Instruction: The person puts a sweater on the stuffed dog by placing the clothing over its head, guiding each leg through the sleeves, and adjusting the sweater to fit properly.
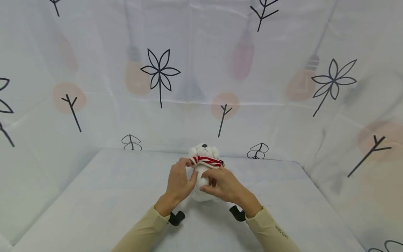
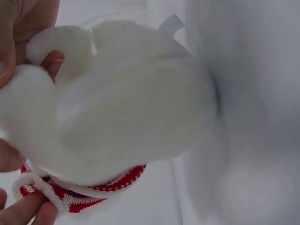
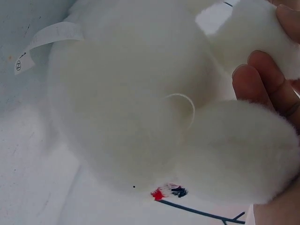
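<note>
A white plush toy (image 1: 203, 196) with floppy ears and a dark nose sits upright on the white table, facing me. Round its neck runs a red-and-white striped knit scarf (image 1: 207, 161). My left hand (image 1: 180, 180) pinches the scarf's edge on the toy's left side in the head view; the left wrist view shows fingertips (image 2: 35, 208) under the knit and the thumb by a limb. With curled fingers my right hand (image 1: 225, 184) grips one of the toy's limbs (image 3: 239, 152). A white fabric tag (image 3: 51, 35) sticks out near the toy's base.
The table (image 1: 126, 196) is covered in white cloth, its back edge just behind the toy. White curtains (image 1: 195, 122) printed with black plants and pale orange spots enclose the back and sides. Black wrist mounts (image 1: 177, 218) show beside both cuffs.
</note>
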Tool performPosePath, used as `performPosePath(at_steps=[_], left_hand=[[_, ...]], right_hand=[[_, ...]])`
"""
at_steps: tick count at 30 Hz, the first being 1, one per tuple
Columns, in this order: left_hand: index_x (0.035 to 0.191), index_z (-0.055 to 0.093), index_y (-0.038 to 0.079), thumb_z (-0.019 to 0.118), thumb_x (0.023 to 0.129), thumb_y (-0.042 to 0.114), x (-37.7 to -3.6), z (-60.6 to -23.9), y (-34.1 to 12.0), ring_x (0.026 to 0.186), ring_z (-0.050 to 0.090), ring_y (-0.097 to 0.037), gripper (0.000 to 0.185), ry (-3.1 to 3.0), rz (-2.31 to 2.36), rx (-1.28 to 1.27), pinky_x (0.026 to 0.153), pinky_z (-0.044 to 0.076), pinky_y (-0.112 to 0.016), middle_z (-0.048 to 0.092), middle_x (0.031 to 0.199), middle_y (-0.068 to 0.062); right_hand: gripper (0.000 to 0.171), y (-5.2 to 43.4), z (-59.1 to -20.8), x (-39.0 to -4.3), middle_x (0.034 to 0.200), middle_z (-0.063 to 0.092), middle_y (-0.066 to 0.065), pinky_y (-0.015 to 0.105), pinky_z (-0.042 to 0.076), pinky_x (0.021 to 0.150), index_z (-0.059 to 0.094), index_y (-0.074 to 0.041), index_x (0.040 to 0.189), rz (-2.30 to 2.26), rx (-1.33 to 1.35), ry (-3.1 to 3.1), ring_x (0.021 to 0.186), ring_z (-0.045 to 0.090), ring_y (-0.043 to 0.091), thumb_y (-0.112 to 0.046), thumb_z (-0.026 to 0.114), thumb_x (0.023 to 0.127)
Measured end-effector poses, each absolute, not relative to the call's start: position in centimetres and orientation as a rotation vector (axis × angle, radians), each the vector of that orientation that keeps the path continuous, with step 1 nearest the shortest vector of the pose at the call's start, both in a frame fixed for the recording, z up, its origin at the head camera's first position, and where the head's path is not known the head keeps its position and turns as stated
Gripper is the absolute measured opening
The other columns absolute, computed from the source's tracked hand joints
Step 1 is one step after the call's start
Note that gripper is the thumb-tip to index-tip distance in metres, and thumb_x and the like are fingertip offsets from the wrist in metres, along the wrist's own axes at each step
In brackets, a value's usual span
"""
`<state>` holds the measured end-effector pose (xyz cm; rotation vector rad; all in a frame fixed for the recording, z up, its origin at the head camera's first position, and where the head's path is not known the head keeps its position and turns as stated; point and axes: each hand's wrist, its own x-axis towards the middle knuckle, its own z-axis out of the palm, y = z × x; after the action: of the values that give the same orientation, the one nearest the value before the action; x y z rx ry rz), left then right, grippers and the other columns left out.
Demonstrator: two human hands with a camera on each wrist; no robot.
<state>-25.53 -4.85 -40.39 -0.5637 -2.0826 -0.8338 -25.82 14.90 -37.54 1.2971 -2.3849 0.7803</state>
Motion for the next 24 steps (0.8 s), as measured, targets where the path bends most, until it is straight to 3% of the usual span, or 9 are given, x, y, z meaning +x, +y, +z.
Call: performPosePath(at_steps=[6,12,19,24], left_hand=[[0.121,0.042,-0.001,0.070,0.079,0.010,-26.1,-40.3,-5.5,0.106,0.061,-0.026,0.051,-2.150,-0.955,-0.667,0.091,0.041,-0.048,0.065,0.107,-0.009],[0.129,0.038,0.000,0.069,0.081,0.013,-26.7,-40.4,-6.0,0.110,0.054,-0.030,0.058,-2.217,-1.009,-0.724,0.092,0.034,-0.049,0.055,0.111,-0.010],[0.145,0.025,0.001,0.060,0.089,0.009,-27.0,-40.2,-6.4,0.126,0.044,-0.029,0.066,-2.304,-1.203,-0.798,0.102,0.027,-0.055,0.054,0.131,-0.011],[0.139,0.032,0.002,0.062,0.087,0.003,-27.6,-40.1,-6.7,0.116,0.053,-0.024,0.060,-2.259,-1.234,-0.817,0.099,0.036,-0.052,0.062,0.114,-0.008]], right_hand=[[0.025,14.5,-37.5,-26.0,0.074,0.052,-0.014,0.019,0.044,0.059,0.062,-0.023,0.096,0.795,1.290,-2.422,0.066,0.054,0.007,-0.036,0.076,0.081],[0.024,14.3,-37.5,-26.3,0.074,0.052,-0.014,0.018,0.044,0.058,0.062,-0.022,0.096,0.794,1.300,-2.426,0.065,0.054,0.008,-0.033,0.077,0.081],[0.021,14.1,-37.6,-26.7,0.075,0.053,-0.014,0.017,0.044,0.058,0.062,-0.019,0.093,0.783,1.316,-2.414,0.066,0.054,0.008,-0.027,0.078,0.081],[0.020,14.1,-37.8,-26.9,0.076,0.053,-0.015,0.017,0.044,0.059,0.061,-0.021,0.092,0.807,1.342,-2.401,0.067,0.054,0.007,-0.026,0.077,0.082]])
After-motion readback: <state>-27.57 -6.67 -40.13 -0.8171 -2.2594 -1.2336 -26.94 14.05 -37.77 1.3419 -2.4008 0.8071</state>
